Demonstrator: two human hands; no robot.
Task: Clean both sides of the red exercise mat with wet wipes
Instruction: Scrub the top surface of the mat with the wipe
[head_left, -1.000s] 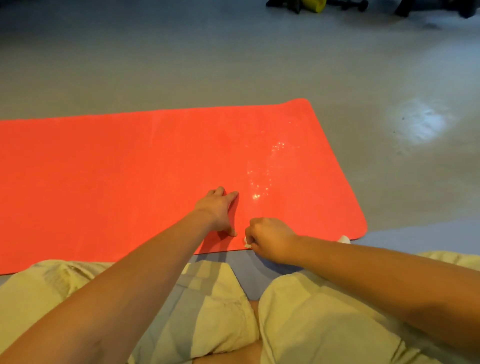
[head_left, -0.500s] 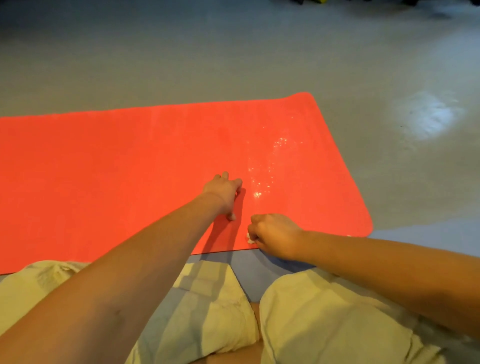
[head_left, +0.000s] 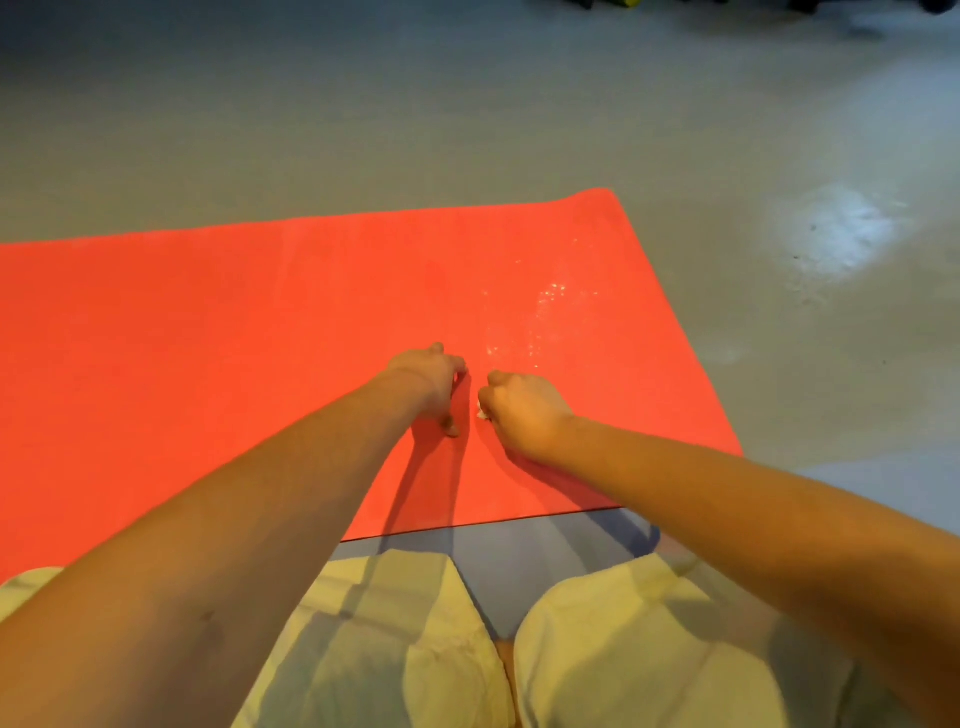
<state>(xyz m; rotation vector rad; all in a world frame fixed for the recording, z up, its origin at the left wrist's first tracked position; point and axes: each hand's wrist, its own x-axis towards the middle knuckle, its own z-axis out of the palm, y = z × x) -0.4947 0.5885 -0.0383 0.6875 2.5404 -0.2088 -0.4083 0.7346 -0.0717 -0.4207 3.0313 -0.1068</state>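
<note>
1. Since the red exercise mat (head_left: 208, 338) lies flat on the grey floor (head_left: 467, 130) with only one face showing, the task is judged far from done; the underside is not yet exposed.
2. The right hand (head_left: 519, 410) is curled into a fist round a wet wipe (head_left: 482, 414), of which only a white scrap is seen; the left hand (head_left: 431, 384) is laid on the mat just beside it, fingers roughly straight, nothing held.
3. Streaks or missed strips could be left, because the wipe is bunched so small; the mat could be dragged or rucked if the bracing hand were lifted mid-stroke; a slip could be caused by the glistening wet patch (head_left: 545, 306) just beyond both hands.
4. The near edge (head_left: 467, 525) is met just before the knees (head_left: 395, 639); the mat's right end lies near; to the left the mat runs out of view; open floor is seen beyond and to the right, where room for flipping is judged ample.
</note>
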